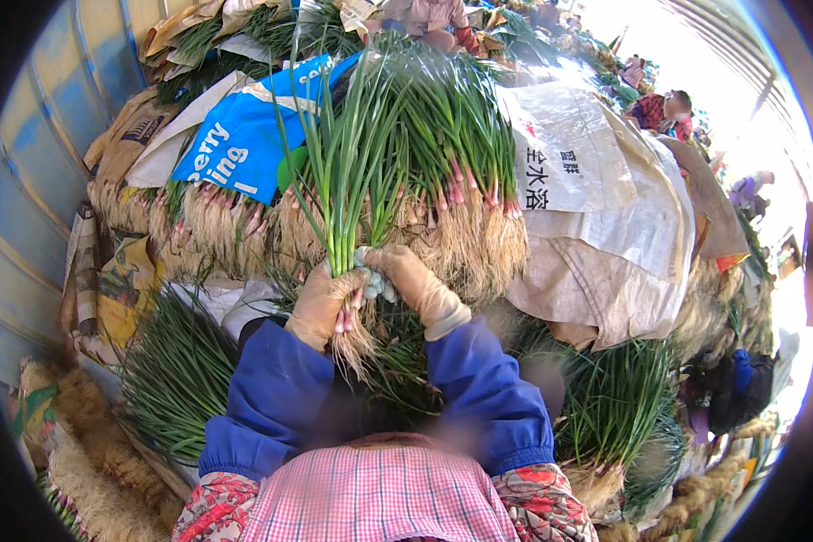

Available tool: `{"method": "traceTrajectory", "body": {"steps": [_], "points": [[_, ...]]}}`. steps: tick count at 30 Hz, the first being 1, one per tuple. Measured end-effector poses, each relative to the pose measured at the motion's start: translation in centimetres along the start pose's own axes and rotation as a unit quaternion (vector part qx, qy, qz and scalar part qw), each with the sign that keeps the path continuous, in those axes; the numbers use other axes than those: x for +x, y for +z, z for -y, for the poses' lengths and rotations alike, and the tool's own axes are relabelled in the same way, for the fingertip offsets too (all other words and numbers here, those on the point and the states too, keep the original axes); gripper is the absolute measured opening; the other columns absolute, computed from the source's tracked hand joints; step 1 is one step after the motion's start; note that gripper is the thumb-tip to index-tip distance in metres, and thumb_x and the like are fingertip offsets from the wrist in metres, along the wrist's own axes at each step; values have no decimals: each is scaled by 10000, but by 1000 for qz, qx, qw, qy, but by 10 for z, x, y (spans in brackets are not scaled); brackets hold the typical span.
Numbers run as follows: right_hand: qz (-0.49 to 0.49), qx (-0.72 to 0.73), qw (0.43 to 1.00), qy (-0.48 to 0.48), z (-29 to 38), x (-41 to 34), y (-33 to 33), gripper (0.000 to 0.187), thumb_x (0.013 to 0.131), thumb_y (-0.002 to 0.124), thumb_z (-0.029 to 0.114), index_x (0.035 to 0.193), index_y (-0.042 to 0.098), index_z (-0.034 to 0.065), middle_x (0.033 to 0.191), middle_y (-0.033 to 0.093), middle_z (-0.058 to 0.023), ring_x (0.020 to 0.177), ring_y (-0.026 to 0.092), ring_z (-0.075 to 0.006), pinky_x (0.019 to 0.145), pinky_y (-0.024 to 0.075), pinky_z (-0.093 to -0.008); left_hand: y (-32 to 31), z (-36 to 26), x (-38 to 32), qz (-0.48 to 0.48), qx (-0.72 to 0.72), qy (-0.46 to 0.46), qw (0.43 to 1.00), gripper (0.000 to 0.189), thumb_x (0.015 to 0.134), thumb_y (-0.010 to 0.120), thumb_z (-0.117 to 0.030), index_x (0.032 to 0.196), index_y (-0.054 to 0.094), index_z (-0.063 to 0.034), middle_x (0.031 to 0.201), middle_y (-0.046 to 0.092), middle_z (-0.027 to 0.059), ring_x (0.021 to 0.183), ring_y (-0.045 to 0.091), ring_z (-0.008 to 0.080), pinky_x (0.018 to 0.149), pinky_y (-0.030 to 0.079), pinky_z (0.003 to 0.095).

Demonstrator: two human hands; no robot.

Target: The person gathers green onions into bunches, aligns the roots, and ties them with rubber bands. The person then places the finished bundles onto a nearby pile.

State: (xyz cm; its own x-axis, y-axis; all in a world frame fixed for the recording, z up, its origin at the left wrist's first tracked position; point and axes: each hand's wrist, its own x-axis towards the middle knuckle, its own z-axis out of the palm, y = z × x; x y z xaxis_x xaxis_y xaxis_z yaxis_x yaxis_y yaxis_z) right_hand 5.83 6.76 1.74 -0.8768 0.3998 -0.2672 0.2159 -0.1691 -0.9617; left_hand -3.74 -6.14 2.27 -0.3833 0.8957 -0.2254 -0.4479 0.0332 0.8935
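My left hand (326,303), in a tan glove, is closed around the lower stems of a bunch of spring onions (342,230). Their green leaves point away from me, and the pink-white bulbs and roots hang below that hand. Beside it, touching the bunch at the stems, is my right hand (400,274), in a tan glove with grey-blue fingertips. Its fingers are bent, and whether they grip any stems cannot be told. Just beyond my hands lies a large pile of spring onions (447,122), roots towards me.
A blue printed plastic sheet (244,129) covers onions on the left; white sacks (576,156) cover more on the right. Onion heaps lie by my left elbow (176,372) and right elbow (616,400). A ribbed wall (54,135) stands left. Other people (664,112) sit farther off.
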Motion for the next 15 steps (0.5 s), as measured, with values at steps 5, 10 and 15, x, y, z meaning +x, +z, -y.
{"method": "traceTrajectory", "body": {"steps": [5, 10, 15], "points": [[-184, -338, 882, -272, -3, -13, 34, 200, 878, 471, 152, 763, 580, 30, 570, 570, -47, 514, 565, -198, 516, 473, -358, -10, 2, -8, -3, 48, 12, 999, 151, 864, 540, -133, 955, 523, -12, 578, 554, 52, 407, 482, 93, 328, 373, 205], [-174, 244, 947, -115, -11, -15, 22, 300, 928, 432, 274, 764, 528, 41, 503, 466, -23, 380, 404, -131, 360, 313, -237, -15, -3, -8, -43, -33, 47, 997, 238, 859, 540, -158, 1008, 562, 27, 752, 640, 116, 541, 547, 115, 496, 456, 241], [1, 289, 957, -3, -2, -2, 14, 339, 923, 395, 341, 807, 544, 59, 470, 432, 12, 331, 339, -109, 342, 266, -241, -13, 0, -14, 45, -191, -47, 979, 271, 822, 579, -170, 1003, 539, 26, 717, 627, 115, 461, 493, 110, 447, 400, 238]]}}
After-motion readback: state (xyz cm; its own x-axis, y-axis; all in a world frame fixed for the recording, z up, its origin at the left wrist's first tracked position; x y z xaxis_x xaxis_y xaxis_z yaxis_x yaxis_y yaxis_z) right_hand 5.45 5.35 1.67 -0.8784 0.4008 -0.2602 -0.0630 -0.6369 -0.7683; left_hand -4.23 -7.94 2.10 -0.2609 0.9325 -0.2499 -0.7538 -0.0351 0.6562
